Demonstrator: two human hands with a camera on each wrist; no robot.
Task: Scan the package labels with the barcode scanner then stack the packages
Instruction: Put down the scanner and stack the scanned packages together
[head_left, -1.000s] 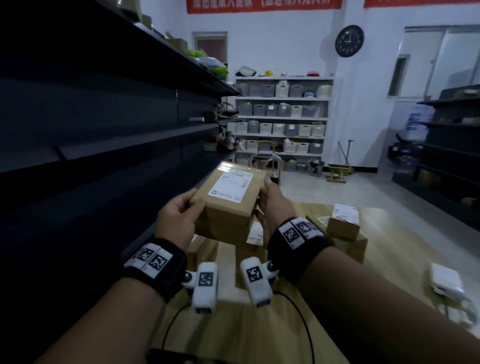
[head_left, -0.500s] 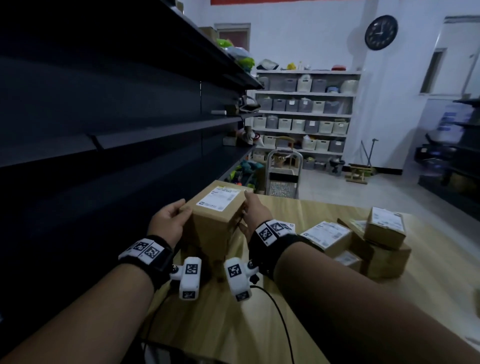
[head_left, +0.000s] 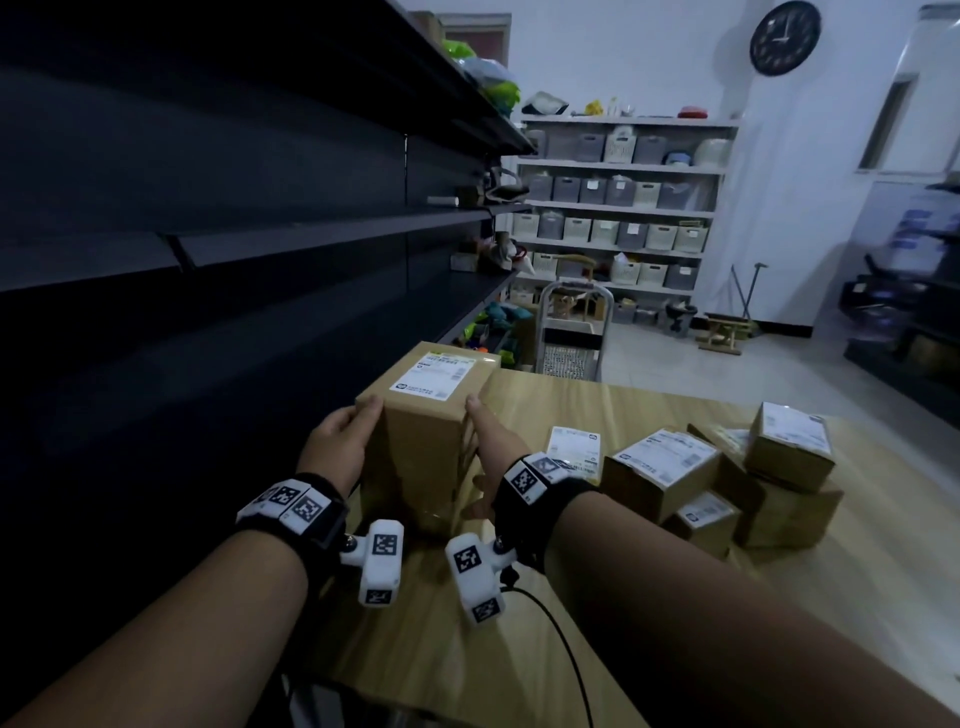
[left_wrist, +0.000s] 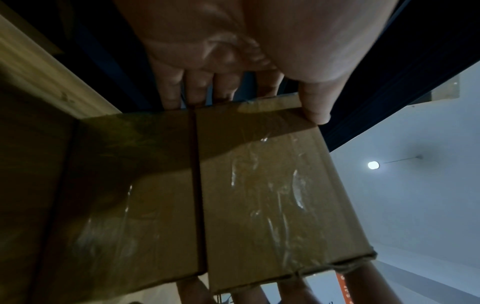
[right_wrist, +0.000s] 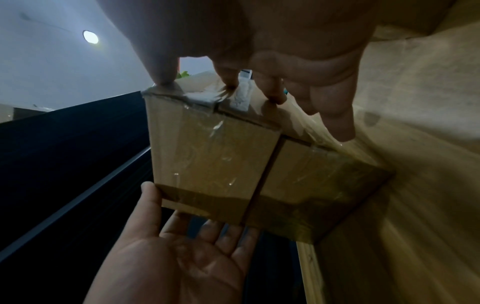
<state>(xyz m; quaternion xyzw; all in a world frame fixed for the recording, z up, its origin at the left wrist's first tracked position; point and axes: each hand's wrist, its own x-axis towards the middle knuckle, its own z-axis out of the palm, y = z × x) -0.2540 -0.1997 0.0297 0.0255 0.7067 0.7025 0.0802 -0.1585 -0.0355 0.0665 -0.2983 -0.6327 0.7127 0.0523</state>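
A tall brown package with a white label on top stands on a lower package at the table's left edge. The left wrist view shows the upper package and the lower package meeting at a seam. My left hand lies flat against the upper package's left side, thumb at its near corner. In the right wrist view the left hand shows an open palm with straight fingers. My right hand touches the right side with its fingertips. No scanner is in view.
Several labelled packages lie heaped on the wooden table to the right, one small box on top. A black cable crosses the near table. Dark shelving runs close along the left. A cart stands beyond the table.
The package was held up in the air between both hands; it has come down and to the left onto the lower package. My hands have loosened to flat contact on its sides.
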